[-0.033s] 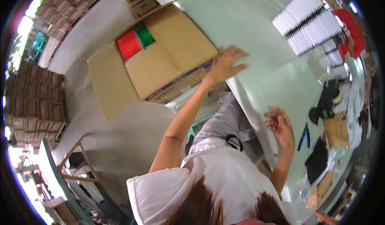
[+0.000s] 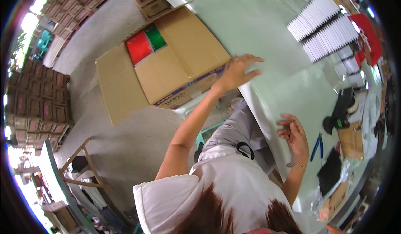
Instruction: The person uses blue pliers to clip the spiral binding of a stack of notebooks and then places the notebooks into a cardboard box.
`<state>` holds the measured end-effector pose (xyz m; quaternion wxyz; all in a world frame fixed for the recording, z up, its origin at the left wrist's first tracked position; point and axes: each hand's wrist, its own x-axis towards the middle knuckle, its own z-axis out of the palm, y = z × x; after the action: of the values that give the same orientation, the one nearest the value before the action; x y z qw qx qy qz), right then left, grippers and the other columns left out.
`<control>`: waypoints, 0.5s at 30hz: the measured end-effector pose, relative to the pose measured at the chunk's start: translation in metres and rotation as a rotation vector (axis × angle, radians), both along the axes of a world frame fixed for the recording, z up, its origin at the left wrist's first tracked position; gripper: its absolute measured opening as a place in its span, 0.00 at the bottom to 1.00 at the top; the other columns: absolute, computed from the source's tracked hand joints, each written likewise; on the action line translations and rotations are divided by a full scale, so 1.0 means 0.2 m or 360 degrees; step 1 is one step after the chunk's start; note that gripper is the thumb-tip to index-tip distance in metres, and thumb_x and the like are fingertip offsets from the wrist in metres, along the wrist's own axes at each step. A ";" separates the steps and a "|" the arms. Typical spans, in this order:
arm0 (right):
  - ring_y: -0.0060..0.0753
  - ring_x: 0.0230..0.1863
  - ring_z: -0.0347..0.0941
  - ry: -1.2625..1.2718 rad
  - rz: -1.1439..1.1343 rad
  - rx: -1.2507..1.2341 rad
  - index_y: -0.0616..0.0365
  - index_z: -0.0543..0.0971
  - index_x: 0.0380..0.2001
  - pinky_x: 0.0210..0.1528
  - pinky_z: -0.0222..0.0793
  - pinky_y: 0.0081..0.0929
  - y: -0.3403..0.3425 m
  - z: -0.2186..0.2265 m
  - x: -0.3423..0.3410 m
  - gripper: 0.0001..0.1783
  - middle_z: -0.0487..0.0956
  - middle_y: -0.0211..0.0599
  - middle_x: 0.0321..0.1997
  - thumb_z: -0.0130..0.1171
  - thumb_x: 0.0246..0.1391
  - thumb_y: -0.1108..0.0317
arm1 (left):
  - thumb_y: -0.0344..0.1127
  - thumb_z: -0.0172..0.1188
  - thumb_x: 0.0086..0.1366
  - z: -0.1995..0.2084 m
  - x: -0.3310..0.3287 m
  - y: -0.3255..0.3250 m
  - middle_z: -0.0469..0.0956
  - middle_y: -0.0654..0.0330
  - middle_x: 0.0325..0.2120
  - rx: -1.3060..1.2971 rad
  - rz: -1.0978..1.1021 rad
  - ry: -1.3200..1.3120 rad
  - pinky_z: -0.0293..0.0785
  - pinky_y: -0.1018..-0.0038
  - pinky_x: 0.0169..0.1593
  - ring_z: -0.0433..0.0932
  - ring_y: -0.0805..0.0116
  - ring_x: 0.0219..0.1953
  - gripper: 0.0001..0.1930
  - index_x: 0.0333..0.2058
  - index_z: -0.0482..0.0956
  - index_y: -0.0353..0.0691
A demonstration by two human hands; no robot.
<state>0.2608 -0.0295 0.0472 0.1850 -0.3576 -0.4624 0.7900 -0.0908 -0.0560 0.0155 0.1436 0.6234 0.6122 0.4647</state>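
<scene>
A large brown cardboard box (image 2: 184,58) lies at the edge of the pale green table, one flap folded out to the left. Through its opening show a red notebook (image 2: 140,48) and a green notebook (image 2: 155,37). My left hand (image 2: 236,73) is at the box's near right corner, open with fingers stretched over the table; whether it touches the cardboard I cannot tell. Over the table's near edge, my right hand (image 2: 295,136) hangs open and loosely curled, holding nothing. Blue-handled pliers (image 2: 317,147) lie just right of it.
Two rows of spiral-bound notebooks (image 2: 330,35) stand at the table's far right, near a person in red (image 2: 369,40). A black tape dispenser (image 2: 340,113) and a black pad (image 2: 330,171) lie on the right. Stacked cartons (image 2: 37,96) line the floor's left side.
The view has shifted slightly, so the box and table sit a little lower and further right. Both hands keep almost the same pose and place.
</scene>
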 end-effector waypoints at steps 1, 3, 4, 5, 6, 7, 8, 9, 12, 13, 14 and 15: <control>0.33 0.43 0.83 -0.0086 0.0094 0.0040 0.61 0.68 0.63 0.44 0.80 0.24 0.03 0.03 -0.02 0.24 0.80 0.45 0.51 0.51 0.71 0.58 | 0.49 0.62 0.68 0.21 0.00 -0.12 0.77 0.58 0.55 -0.0019 -0.0106 -0.0267 0.61 0.53 0.67 0.71 0.54 0.62 0.21 0.56 0.78 0.51; 0.30 0.41 0.82 -0.0178 0.0220 0.0139 0.61 0.69 0.62 0.43 0.78 0.24 0.11 0.08 -0.09 0.24 0.80 0.43 0.48 0.51 0.71 0.57 | 0.48 0.61 0.68 0.44 -0.11 -0.25 0.77 0.55 0.55 -0.0043 -0.0005 -0.0354 0.68 0.58 0.62 0.74 0.55 0.59 0.22 0.57 0.77 0.47; 0.29 0.41 0.82 -0.0195 0.0243 0.0174 0.60 0.70 0.62 0.44 0.77 0.24 0.13 0.09 -0.13 0.23 0.81 0.42 0.47 0.51 0.71 0.57 | 0.47 0.61 0.68 0.48 -0.19 -0.32 0.77 0.54 0.55 -0.0068 0.0194 -0.0185 0.71 0.60 0.59 0.76 0.55 0.56 0.23 0.58 0.76 0.44; 0.28 0.40 0.82 -0.0218 0.0270 0.0209 0.60 0.70 0.61 0.44 0.77 0.23 0.15 0.12 -0.17 0.23 0.81 0.41 0.46 0.51 0.71 0.58 | 0.46 0.61 0.68 0.49 -0.27 -0.39 0.77 0.52 0.54 -0.0149 0.0520 -0.0016 0.72 0.58 0.58 0.76 0.53 0.55 0.22 0.56 0.76 0.42; 0.28 0.40 0.81 -0.0267 0.0325 0.0279 0.60 0.71 0.61 0.44 0.76 0.24 0.17 0.13 -0.21 0.22 0.81 0.40 0.46 0.50 0.71 0.58 | 0.44 0.61 0.68 0.48 -0.35 -0.44 0.78 0.51 0.53 -0.0225 0.0833 0.0160 0.72 0.57 0.57 0.77 0.52 0.55 0.21 0.55 0.76 0.39; 0.27 0.39 0.81 -0.0300 0.0402 0.0352 0.59 0.72 0.60 0.44 0.76 0.24 0.19 0.14 -0.26 0.21 0.81 0.40 0.45 0.50 0.71 0.59 | 0.44 0.60 0.68 0.41 -0.49 -0.52 0.78 0.50 0.51 -0.0256 0.1050 0.0405 0.72 0.55 0.55 0.77 0.49 0.53 0.20 0.53 0.76 0.39; 0.27 0.39 0.81 -0.0337 0.0471 0.0427 0.59 0.72 0.60 0.45 0.75 0.24 0.22 0.16 -0.32 0.21 0.81 0.39 0.45 0.49 0.72 0.59 | 0.44 0.60 0.68 0.30 -0.62 -0.59 0.79 0.49 0.49 -0.0283 0.1258 0.0648 0.72 0.54 0.54 0.77 0.46 0.51 0.20 0.52 0.77 0.38; 0.26 0.40 0.80 -0.0329 0.0537 0.0504 0.59 0.73 0.60 0.45 0.75 0.23 0.24 0.17 -0.38 0.20 0.80 0.39 0.46 0.49 0.72 0.60 | 0.45 0.60 0.68 0.26 -0.69 -0.64 0.78 0.50 0.48 -0.0464 0.1349 0.0712 0.71 0.53 0.54 0.76 0.45 0.50 0.19 0.51 0.76 0.38; 0.27 0.45 0.79 -0.0203 0.0670 0.0793 0.59 0.74 0.58 0.47 0.75 0.24 0.25 0.15 -0.59 0.18 0.79 0.39 0.48 0.49 0.71 0.62 | 0.47 0.60 0.68 0.21 -0.76 -0.72 0.76 0.52 0.49 -0.0658 0.1354 0.0831 0.70 0.53 0.54 0.73 0.46 0.52 0.20 0.50 0.76 0.38; 0.30 0.47 0.78 -0.0082 0.0668 0.0927 0.60 0.74 0.58 0.49 0.74 0.26 0.24 0.10 -0.67 0.18 0.79 0.40 0.50 0.50 0.71 0.64 | 0.48 0.61 0.68 0.21 -0.77 -0.72 0.76 0.53 0.50 -0.0664 0.1306 0.0862 0.69 0.53 0.55 0.72 0.47 0.53 0.21 0.51 0.76 0.38; 0.36 0.51 0.77 -0.0041 0.0687 0.1338 0.57 0.74 0.58 0.53 0.73 0.31 0.20 0.14 -0.78 0.18 0.78 0.42 0.53 0.52 0.69 0.65 | 0.48 0.61 0.67 0.22 -0.77 -0.72 0.75 0.54 0.50 -0.0699 0.1272 0.0826 0.68 0.53 0.56 0.71 0.48 0.54 0.21 0.50 0.76 0.39; 0.42 0.55 0.75 0.0000 0.0689 0.1749 0.54 0.74 0.58 0.57 0.71 0.35 0.15 0.18 -0.90 0.18 0.77 0.44 0.56 0.54 0.67 0.66 | 0.49 0.62 0.67 0.24 -0.78 -0.71 0.74 0.55 0.51 -0.0730 0.1234 0.0797 0.67 0.52 0.57 0.70 0.49 0.55 0.22 0.50 0.76 0.39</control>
<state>0.0809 -0.0003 0.0822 0.1778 -0.1067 -0.8663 0.4544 -0.2459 -0.1987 0.0626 -0.0571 0.3953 0.9001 0.1740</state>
